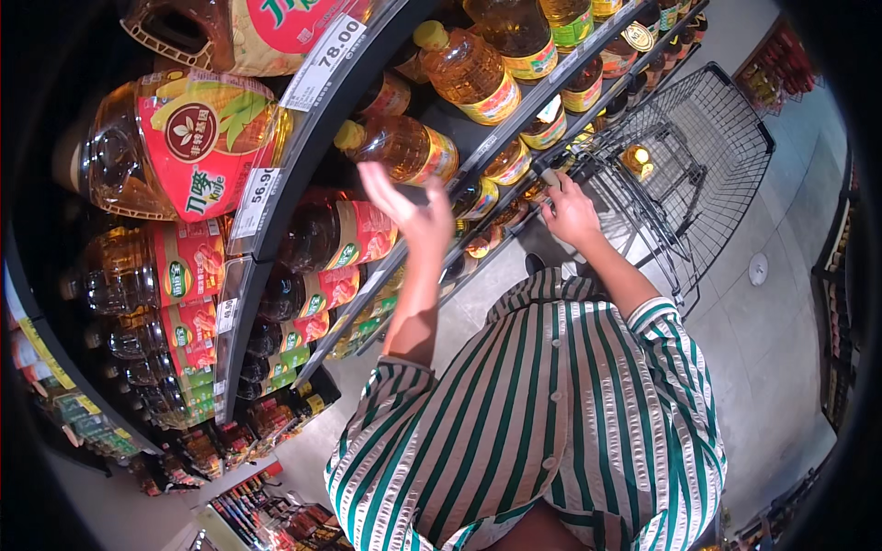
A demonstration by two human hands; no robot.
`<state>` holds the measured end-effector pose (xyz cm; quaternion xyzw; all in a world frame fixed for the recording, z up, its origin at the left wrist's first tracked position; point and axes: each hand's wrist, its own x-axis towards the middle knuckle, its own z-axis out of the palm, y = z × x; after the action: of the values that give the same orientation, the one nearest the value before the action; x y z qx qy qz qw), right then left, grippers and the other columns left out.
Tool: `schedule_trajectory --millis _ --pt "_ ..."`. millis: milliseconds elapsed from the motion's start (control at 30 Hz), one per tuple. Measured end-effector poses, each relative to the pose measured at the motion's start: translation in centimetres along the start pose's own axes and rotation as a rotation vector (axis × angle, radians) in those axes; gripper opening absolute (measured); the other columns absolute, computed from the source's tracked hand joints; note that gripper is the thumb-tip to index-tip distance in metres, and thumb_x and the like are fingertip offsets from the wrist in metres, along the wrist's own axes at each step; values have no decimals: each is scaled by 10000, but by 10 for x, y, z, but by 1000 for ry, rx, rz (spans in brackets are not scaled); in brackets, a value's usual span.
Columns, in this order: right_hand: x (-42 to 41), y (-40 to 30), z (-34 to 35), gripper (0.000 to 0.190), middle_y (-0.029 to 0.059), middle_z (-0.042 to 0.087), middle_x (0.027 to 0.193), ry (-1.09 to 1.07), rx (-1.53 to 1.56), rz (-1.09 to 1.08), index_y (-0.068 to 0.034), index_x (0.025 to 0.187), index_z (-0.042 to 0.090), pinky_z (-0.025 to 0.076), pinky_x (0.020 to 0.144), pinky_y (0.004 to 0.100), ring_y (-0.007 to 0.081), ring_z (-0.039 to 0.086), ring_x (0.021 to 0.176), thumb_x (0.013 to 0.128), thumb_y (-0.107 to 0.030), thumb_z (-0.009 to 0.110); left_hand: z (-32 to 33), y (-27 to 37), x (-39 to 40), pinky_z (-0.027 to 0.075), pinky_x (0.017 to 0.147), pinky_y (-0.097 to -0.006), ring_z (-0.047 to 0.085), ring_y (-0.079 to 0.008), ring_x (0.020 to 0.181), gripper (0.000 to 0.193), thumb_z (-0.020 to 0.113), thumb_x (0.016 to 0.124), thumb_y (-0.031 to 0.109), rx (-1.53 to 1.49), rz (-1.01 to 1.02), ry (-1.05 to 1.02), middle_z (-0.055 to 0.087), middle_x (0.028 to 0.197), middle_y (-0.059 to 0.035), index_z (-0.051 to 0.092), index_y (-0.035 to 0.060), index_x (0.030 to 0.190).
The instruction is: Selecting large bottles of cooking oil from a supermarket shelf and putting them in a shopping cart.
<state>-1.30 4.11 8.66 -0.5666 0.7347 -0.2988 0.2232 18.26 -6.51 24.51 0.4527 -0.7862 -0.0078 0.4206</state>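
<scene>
My left hand (413,217), blurred, is raised with its fingers apart and holds nothing. It is in front of the shelf, just below a lying-looking oil bottle with a yellow cap (403,148); whether they touch cannot be told. My right hand (573,210) is curled over the grey handle (549,175) of a wire shopping cart (730,138). Inside the cart is a bottle of golden oil (635,160). Large oil jugs with red labels, one showing corn (200,144), stand on the shelf at the left.
Shelf edges with price tags (324,62) curve along the left. Red-labelled oil bottles (186,265) fill a lower-left shelf. Grey tiled floor (772,220) lies right of the cart, with a round white disc (758,268) on it. More stocked shelving (837,275) lines the far right.
</scene>
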Motion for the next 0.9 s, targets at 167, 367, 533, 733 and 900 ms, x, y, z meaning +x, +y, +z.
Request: schedule_trajectory --millis 167,367,533,733,900 --pt "2 -3 -1 294 196 465 1397 -66 -11 -8 -34 1071 640 484 971 463 366 532 1193 845 -222 638 34 19 -2 253 1163 -427 329 -350 1414 601 576 939 124 -594 -80 -209 299 1529 -258 321 -56 1452" --pt "4 0 0 271 203 460 1397 -10 1 23 -27 1041 636 491 963 470 371 525 1202 847 -217 637 110 -10 102 295 1153 -355 425 -262 1356 524 511 1002 315 -1233 -965 55 479 1393 -188 423 -29 1387" --pt "3 -12 -3 253 233 457 1384 -36 6 -49 -9 1003 626 491 963 476 408 535 1172 838 -200 639 159 -93 159 467 1032 -449 564 -302 1201 444 409 1011 321 -1493 -1002 -124 584 1276 -178 517 19 1318" --pt "3 8 0 225 224 476 1348 11 108 37 3 966 615 485 965 468 404 547 1147 837 -181 625 197 -101 176 475 1012 -539 546 -354 1211 422 359 1022 276 -1438 -1109 -287 545 1330 -183 520 21 1316" --pt "7 4 9 248 212 484 1346 -8 150 -2 -11 999 622 463 993 450 377 545 1159 843 -204 617 203 -194 192 447 1036 -562 489 -348 1289 436 313 1031 283 -1362 -951 -336 501 1406 -159 489 77 1372"
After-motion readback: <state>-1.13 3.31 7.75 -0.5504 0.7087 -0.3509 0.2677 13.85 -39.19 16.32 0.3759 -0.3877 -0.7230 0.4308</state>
